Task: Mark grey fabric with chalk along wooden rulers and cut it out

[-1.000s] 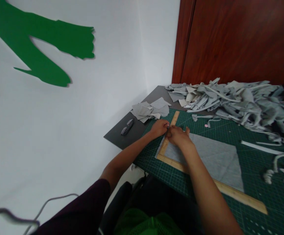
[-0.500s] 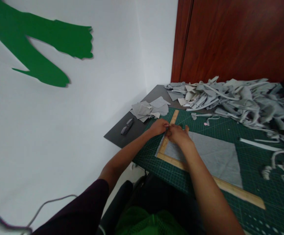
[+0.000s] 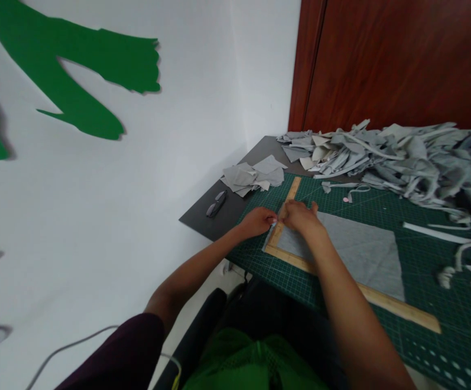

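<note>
A grey fabric piece [image 3: 361, 249] lies flat on a green cutting mat [image 3: 381, 208]. A wooden L-shaped ruler [image 3: 393, 311] frames its near and left edges. My left hand [image 3: 257, 221] sits just left of the ruler's short arm, its fingertips pinched at the fabric's edge; what they hold is too small to see. My right hand [image 3: 300, 216] rests on the short arm and the fabric, fingers together and pressing down. The two hands almost touch.
A big heap of grey fabric scraps [image 3: 401, 157] fills the back of the mat. A small stack of cut grey pieces [image 3: 255, 176] and a pair of glasses [image 3: 217, 204] lie on the dark table [image 3: 202, 222] by the white wall. Loose strips [image 3: 438, 234] lie at the right.
Both hands have slid a little toward me along the ruler's short arm, staying close together. The fabric and ruler have not moved.
</note>
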`<state>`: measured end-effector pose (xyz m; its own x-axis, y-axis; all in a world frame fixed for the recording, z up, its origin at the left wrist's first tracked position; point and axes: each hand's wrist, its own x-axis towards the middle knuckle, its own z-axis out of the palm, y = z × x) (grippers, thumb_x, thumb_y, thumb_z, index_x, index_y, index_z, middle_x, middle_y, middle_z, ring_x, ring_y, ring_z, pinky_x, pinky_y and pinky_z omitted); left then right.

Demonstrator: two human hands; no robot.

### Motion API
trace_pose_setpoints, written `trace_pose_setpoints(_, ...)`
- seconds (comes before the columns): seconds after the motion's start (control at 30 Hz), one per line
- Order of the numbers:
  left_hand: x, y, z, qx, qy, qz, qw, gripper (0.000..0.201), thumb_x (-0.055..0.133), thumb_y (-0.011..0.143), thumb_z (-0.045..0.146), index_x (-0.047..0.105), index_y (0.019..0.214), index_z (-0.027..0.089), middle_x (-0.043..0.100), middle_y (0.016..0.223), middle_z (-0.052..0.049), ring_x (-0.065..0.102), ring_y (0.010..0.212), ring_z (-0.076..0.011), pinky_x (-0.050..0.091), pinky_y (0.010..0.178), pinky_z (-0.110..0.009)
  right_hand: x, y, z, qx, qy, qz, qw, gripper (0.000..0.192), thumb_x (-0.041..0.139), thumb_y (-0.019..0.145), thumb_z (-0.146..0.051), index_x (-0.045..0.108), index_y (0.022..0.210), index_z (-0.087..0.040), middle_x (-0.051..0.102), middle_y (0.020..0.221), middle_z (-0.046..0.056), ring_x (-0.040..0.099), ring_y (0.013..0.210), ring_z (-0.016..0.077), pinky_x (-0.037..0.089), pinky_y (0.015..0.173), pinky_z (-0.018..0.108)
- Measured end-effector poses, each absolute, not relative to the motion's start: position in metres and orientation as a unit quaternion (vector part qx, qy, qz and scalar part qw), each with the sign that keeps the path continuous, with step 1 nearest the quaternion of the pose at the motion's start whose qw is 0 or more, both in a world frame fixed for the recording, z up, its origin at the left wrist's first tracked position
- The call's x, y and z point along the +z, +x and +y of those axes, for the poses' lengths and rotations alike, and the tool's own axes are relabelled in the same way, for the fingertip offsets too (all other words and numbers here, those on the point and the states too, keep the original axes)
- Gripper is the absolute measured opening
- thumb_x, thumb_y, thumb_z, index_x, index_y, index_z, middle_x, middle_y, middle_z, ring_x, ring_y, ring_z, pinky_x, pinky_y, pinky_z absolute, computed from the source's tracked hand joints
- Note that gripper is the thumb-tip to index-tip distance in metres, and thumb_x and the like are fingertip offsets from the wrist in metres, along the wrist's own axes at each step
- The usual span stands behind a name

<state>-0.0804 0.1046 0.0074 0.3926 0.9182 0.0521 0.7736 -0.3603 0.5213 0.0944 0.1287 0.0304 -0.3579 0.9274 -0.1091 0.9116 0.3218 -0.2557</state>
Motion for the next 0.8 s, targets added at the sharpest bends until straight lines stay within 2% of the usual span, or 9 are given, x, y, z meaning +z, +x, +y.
trace_pose_setpoints(0.2, 0.006, -0.089, 0.073, 0.164, 0.802, 0.528, 0.227, 0.025, 0.055, 0.092, 0.018, 0.079, 0.092, 0.017, 0.075, 0.083, -0.002, 0.065, 0.079, -0.0175, 0.044, 0.074, -0.025, 0.029, 0.095, 0.128, 0.132, -0.566, -0.813, 0.023, 0.044, 0.062, 0.088, -0.022, 0.067, 0.132, -0.017, 0.057, 0.153, 0.019, 0.052, 0.139, 0.0369, 0.019, 0.119, 0.069)
trace_pose_setpoints(0.53, 0.004, -0.101, 0.036, 0.175, 0.798, 0.516, 0.256, 0.021, 0.059, 0.091, 0.017, 0.08, 0.092, 0.019, 0.079, 0.089, -0.003, 0.068, 0.083, -0.0167, 0.047, 0.081, -0.025, 0.027, 0.096, 0.129, 0.129, -0.564, -0.816, 0.017, 0.035, 0.062, 0.091, -0.026, 0.07, 0.124, -0.018, 0.061, 0.147, 0.018, 0.053, 0.137, 0.0387, 0.021, 0.118, 0.071)
trace_pose_setpoints(0.8, 0.004, -0.108, 0.032, 0.272, 0.747, 0.54, 0.277, 0.017, 0.063, 0.087, 0.015, 0.079, 0.092, 0.017, 0.077, 0.085, -0.002, 0.067, 0.077, -0.0152, 0.048, 0.075, -0.025, 0.027, 0.097, 0.129, 0.132, -0.564, -0.815, 0.016, 0.035, 0.061, 0.092, -0.028, 0.069, 0.125, -0.02, 0.058, 0.152, 0.017, 0.051, 0.139, 0.0376, 0.022, 0.119, 0.068)
